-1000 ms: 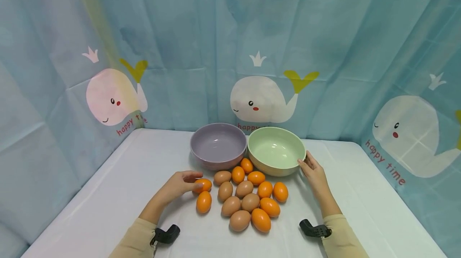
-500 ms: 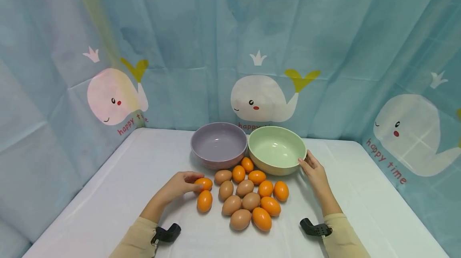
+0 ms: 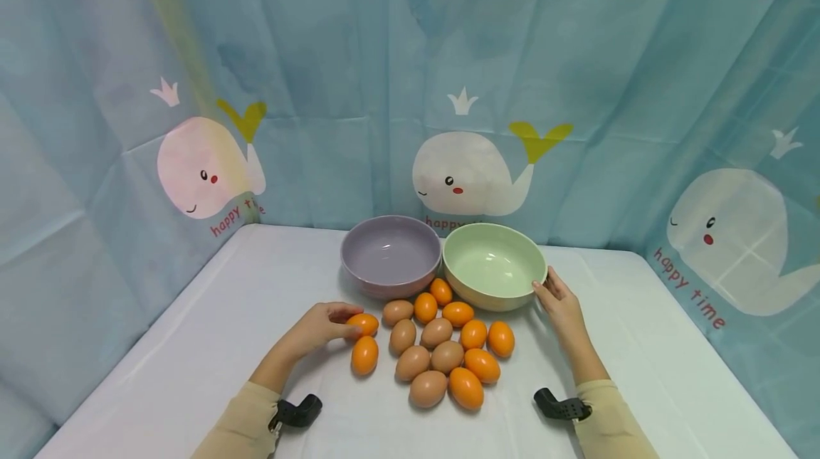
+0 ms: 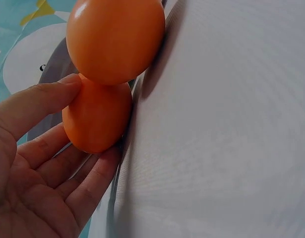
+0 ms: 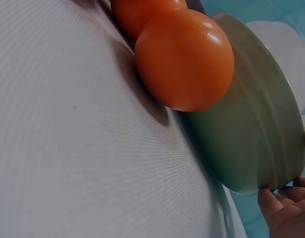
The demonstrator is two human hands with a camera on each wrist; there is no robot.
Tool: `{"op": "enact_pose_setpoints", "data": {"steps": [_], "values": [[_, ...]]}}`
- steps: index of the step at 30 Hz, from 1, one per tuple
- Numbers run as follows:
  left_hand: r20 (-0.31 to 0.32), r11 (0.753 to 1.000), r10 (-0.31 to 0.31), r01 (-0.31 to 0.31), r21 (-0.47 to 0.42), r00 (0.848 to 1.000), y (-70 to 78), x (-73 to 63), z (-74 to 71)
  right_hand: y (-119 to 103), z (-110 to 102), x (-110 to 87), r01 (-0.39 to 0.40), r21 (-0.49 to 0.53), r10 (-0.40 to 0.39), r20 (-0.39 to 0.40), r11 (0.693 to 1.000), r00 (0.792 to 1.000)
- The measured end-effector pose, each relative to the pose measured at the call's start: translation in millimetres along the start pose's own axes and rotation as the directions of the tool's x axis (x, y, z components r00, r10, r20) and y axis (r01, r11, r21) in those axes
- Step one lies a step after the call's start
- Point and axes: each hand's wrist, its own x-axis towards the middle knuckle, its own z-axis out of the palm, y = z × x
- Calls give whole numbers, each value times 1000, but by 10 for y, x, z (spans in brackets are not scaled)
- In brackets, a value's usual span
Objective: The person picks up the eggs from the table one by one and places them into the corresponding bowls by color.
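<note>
Two bare forearms in beige sleeves (image 3: pixel 235 420) reach forward over a white-covered table (image 3: pixel 679 359), each wearing a black wrist mount (image 3: pixel 298 412). The left arm slants in from the near left corner, its palm turned inward; the left hand (image 3: pixel 318 329) holds an orange egg (image 3: pixel 365 324) between the thumb on one side and curved fingers on the other (whether the egg rests on the cloth or is slightly raised, I cannot tell). That egg sits at the left edge of the group, below the purple bowl (image 3: pixel 391 254), with a second orange egg (image 3: pixel 364 356) just on its near side. The right arm extends up the other side, and the right hand (image 3: pixel 562 309) grips the green bowl (image 3: pixel 475 291) at its right side, near the rim. Between the arms, brown eggs (image 3: pixel 428 388) and more orange eggs (image 3: pixel 465 388) lie clustered in front of the bowls. Behind hangs a blue curtain (image 3: pixel 320 53) printed with white whales (image 3: pixel 464 174). Beneath the right-hand whale, red lettering (image 3: pixel 688 288) reads "happy time"; the left copy is creased, and the middle one is partly hidden behind the bowls, leaving "happy" readable.
</note>
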Motion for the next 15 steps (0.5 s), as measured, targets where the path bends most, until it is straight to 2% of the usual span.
{"op": "enact_pose_setpoints", "data": {"steps": [8,15], "values": [[-30,1000,-11,11,2,999,-20,13,-7,13,-2,-2,5,4,-5,-9,1000,1000],[-94,1000,-9,9,-1,996,37,-8,-59,21,-1,7,16,-5,-17,-18,1000,1000]]}}
